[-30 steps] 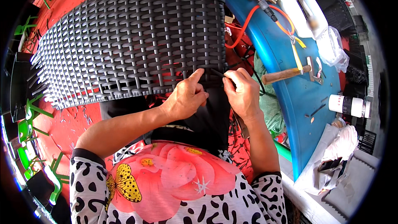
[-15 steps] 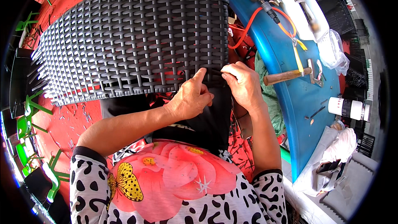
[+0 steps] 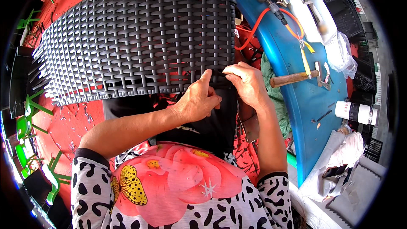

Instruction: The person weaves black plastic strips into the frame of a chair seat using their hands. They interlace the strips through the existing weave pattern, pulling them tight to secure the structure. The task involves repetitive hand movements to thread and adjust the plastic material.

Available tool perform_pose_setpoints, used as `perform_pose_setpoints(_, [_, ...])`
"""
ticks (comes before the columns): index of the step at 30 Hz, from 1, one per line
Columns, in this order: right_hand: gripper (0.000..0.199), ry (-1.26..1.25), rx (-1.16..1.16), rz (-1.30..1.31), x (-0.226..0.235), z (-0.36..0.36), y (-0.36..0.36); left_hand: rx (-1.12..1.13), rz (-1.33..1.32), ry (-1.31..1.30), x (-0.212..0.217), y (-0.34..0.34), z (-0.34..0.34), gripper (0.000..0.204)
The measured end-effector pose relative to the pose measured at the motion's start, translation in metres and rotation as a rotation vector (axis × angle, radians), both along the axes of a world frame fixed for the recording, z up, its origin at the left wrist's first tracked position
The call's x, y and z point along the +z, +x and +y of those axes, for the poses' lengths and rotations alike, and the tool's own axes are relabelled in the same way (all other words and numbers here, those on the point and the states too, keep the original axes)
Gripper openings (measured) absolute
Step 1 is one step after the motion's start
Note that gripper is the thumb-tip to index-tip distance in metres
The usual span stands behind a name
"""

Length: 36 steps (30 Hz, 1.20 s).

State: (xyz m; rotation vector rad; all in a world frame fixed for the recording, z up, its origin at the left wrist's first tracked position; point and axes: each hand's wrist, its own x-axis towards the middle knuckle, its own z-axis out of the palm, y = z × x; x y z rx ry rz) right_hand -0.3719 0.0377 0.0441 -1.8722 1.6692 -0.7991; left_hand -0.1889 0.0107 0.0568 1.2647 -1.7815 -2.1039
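A large curved panel of woven black rattan strips spreads in front of me, its near edge by my lap. My left hand holds that edge near its right corner. The index finger lies stretched on the weave; the other fingers curl at or below the edge, partly hidden. Close to its right, my right hand pinches thumb and index finger together at the corner, on what looks like a dark strip end. Much of that strip is hidden by the fingers and lost against the black weave.
To the right stands a blue table with a wooden-handled hammer, yellow-handled pliers, an air tool with an orange hose, a white cut-open jug and a white bottle. Green chairs stand left on red flooring with scraps.
My right hand has shifted slightly left and up, nearer my left index finger. The left hand stays at the panel's edge, almost unmoved. The whole view has moved a little.
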Motion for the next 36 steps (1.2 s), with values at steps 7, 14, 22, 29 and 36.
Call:
perform_pose_setpoints(7, [0.017,-0.047,-0.066,-0.014,-0.003,0.002,0.003,0.026,0.01,-0.005,0.005,0.001,0.006,0.081])
perform_pose_setpoints(14, [0.026,-0.115,-0.129,-0.004,-0.012,0.005,0.009,0.206,0.027,-0.127,-0.007,0.002,0.003,0.046])
perform_pose_setpoints(22, [0.034,-0.195,-0.021,0.103,-0.004,0.001,0.011,0.177,-0.049,-0.505,-0.024,0.002,-0.027,0.01])
perform_pose_setpoints(29, [0.028,-0.118,-0.009,0.19,0.012,0.01,-0.028,0.211,-0.093,-0.482,0.011,0.086,-0.051,0.009])
perform_pose_setpoints(36, [0.025,-0.262,0.003,0.359,0.001,0.011,-0.032,0.572,-0.561,-0.859,-0.009,0.314,-0.112,0.01])
